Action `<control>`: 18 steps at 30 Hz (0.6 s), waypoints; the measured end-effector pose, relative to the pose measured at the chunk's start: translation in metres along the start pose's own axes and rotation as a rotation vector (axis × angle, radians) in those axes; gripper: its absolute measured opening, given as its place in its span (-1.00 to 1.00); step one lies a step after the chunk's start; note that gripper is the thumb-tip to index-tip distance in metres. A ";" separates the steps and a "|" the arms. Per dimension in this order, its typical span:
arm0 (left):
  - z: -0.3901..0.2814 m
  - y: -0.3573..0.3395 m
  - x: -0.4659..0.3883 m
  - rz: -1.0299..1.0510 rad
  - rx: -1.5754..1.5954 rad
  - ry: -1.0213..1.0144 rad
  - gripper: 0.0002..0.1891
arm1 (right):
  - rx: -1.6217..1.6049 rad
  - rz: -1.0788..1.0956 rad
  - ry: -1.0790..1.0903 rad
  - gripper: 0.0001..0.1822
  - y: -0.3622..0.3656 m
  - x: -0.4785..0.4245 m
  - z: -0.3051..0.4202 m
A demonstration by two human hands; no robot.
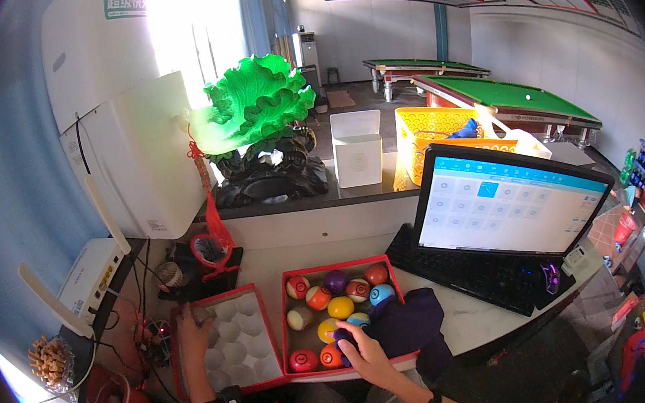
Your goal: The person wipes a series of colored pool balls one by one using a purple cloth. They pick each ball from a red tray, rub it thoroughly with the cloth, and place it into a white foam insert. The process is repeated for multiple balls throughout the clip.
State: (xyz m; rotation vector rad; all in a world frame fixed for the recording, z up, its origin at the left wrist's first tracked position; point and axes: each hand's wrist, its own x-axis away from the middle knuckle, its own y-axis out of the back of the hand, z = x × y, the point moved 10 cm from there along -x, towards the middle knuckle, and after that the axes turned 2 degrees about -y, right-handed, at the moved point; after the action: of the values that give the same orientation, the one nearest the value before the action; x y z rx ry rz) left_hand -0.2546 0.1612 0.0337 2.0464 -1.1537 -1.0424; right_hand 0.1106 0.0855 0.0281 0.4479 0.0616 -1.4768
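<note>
On the desk, a red-edged box [394, 270] holds several billiard balls, among them a yellow ball [341, 306], a purple ball [336, 282] and a light blue ball [381, 294]. My right hand [365, 353] pinches a bunched part of a dark purple cloth [407, 321] over the box's front, beside a yellow-striped ball [328, 330]. The rest of the cloth drapes over the box's right edge. My left hand [194, 330] is at the upper left of the red-edged tray [270, 323] with pale round hollows; whether it holds a ball there is unclear.
A monitor [509, 201] and black keyboard [451, 270] stand to the right. Behind are a green cabbage-shaped ornament [255, 106], a white box [358, 151] and a yellow basket [409, 135]. A white router [88, 279] with cables is at left. Billiard tables [498, 91] stand farther back.
</note>
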 end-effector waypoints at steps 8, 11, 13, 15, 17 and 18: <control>-0.113 -0.004 0.044 0.306 0.209 -0.205 -0.61 | -0.028 -0.009 0.025 -0.42 -0.001 0.002 0.001; -0.187 -0.026 0.102 0.364 -0.094 -0.708 -0.53 | -0.115 -0.019 0.022 -0.41 -0.002 0.003 -0.007; -0.192 -0.048 0.125 0.378 -0.298 -0.801 -0.50 | -0.141 -0.038 0.016 -0.45 0.001 0.002 -0.009; -0.187 -0.065 0.132 0.402 -0.420 -0.828 -0.49 | -0.171 -0.102 0.037 -0.50 0.002 0.002 -0.010; -0.181 -0.076 0.131 0.439 -0.459 -0.791 -0.48 | -0.078 -0.155 0.115 -0.56 0.008 0.002 -0.004; -0.180 -0.081 0.130 0.492 -0.482 -0.775 -0.48 | 0.035 -0.174 0.181 -0.59 0.011 0.001 0.004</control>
State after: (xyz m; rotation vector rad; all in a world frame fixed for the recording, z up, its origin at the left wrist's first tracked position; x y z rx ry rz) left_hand -0.0259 0.1025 0.0224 0.9137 -1.4706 -1.6912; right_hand 0.1207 0.0840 0.0343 0.6169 0.2237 -1.6067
